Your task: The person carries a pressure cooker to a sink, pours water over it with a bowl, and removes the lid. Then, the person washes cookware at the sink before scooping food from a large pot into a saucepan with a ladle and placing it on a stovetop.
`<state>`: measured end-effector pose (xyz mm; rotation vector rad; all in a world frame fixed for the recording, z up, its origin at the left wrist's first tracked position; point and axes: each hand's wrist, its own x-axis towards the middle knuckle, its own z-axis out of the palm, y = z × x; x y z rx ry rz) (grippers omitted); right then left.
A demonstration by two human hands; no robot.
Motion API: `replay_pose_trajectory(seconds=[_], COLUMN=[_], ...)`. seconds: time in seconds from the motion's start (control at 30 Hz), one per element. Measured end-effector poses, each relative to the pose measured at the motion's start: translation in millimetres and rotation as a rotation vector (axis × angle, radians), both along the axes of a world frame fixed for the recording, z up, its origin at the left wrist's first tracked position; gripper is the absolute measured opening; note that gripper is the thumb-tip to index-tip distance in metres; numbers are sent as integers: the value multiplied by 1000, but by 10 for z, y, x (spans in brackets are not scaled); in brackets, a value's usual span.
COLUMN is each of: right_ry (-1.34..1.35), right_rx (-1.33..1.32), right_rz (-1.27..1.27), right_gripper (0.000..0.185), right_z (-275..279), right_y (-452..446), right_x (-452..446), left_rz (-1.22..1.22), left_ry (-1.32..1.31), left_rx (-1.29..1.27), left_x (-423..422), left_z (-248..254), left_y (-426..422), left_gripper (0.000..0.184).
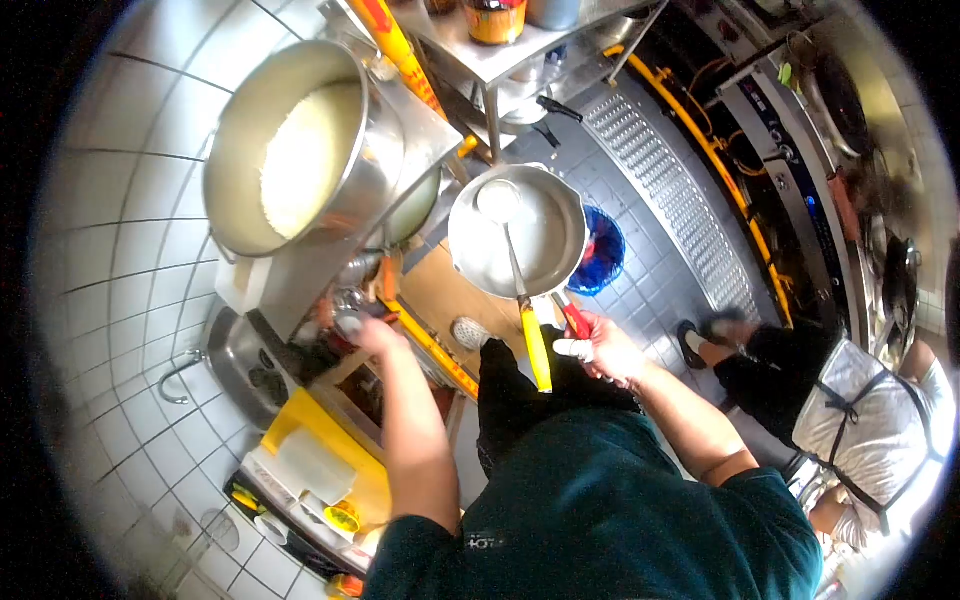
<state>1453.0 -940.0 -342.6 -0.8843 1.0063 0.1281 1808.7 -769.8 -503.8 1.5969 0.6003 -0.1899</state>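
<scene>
My right hand [608,352] is closed around the red handle [573,314] of a pale metal saucepan [470,250], held out in front of my body. Something white covers part of a finger on this hand. Inside the pan lies a ladle [513,255], its bowl against the far wall and its yellow handle [536,350] sticking out over the near rim toward me. My left hand [380,338] is stretched to the left, beside shiny containers [352,285] under the counter. Its fingers are smeared by motion, so I cannot tell whether they hold anything.
A big steel pot [235,150] with pale contents stands on the left counter. A blue-lined bin [603,250] is on the floor beyond the pan. At left is a sink [245,365]. To the right, a co-worker in an apron [865,420] is near the stoves [790,180].
</scene>
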Motion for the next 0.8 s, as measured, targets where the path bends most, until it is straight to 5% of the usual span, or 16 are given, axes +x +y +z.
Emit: replay_pose_trajectory(seconds=[0.07,0.2,0.27,0.43,0.53,0.7,0.8], right_ry=[-32,-168,-250,-294,-307,-388,-395], right_rx=[9,-44,-56,-136,-197,-353,-384], right_rz=[-26,-84,-98,-82,-48,-74,-79], right_gripper=[32,32,32,35,31,47,51], right_z=[256,544,596,957,946,921,814], right_y=[37,135,156,185,211,247,296], right_x=[47,132,176,361,424,639,765], left_rz=[-417,-1351,-1380,-1276,-1223,-1499,-1710], left_ry=[-177,-618,-1105,-923,-1037,-1097,-1067], left_rx=[201,335,236,-25,120,469,529], left_x=[-504,-1714,-1900,-1866,-1848,-1573,-1390], left_z=[-129,1429,2022,2260,2670,2915,3071], left_y=[368,96,-192,-404,-551,-501,-630], left_gripper=[58,75,72,52,53,80,76])
